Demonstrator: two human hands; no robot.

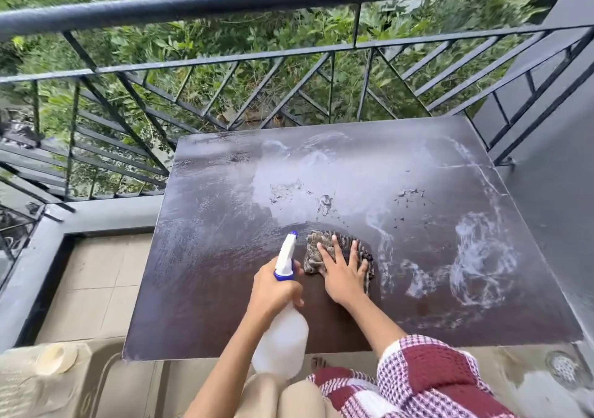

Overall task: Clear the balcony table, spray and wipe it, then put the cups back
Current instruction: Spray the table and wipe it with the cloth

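One dark brown table (225,257), wet and streaked with white foam, fills the balcony corner, hemmed by a black metal railing (257,61) with greenery beyond. The left hand (273,292) has its grip clenched around a white spray bottle (283,337). The right hand (342,273) lies flat, fingers spread, pressing a checked cloth (315,253) onto the table's near middle.

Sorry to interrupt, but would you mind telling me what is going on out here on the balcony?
A person is cleaning the dark brown balcony table, which is wet and streaked with foam. The left hand holds a white spray bottle with a blue collar; the right hand presses a brown striped cloth flat on the top. No cups are visible.
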